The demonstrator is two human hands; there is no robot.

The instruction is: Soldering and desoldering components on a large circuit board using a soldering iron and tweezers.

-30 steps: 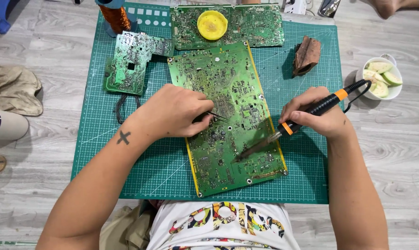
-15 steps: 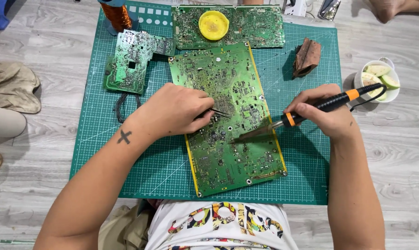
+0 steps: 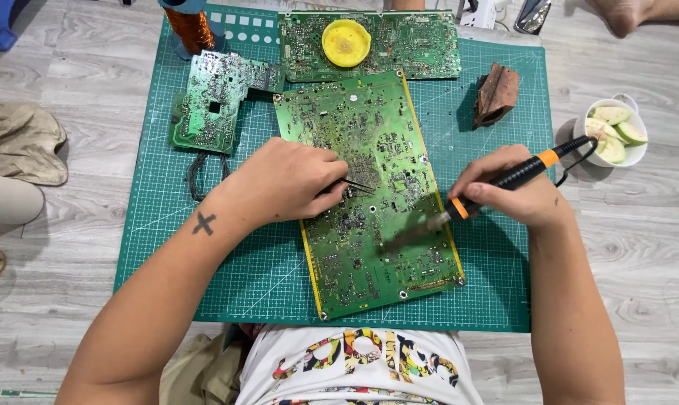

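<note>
Rectangular green circuit board [image 3: 369, 187] under tweezers [image 3: 354, 184] and soldering iron [image 3: 497, 186].

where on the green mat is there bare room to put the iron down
Bare mat lies right of the large circuit board, below the brown block; the right hand covers part. Another patch lies lower left, under the left hand. The top edge is crowded with boards.

No packages, labels, signs, screens visible.
</note>
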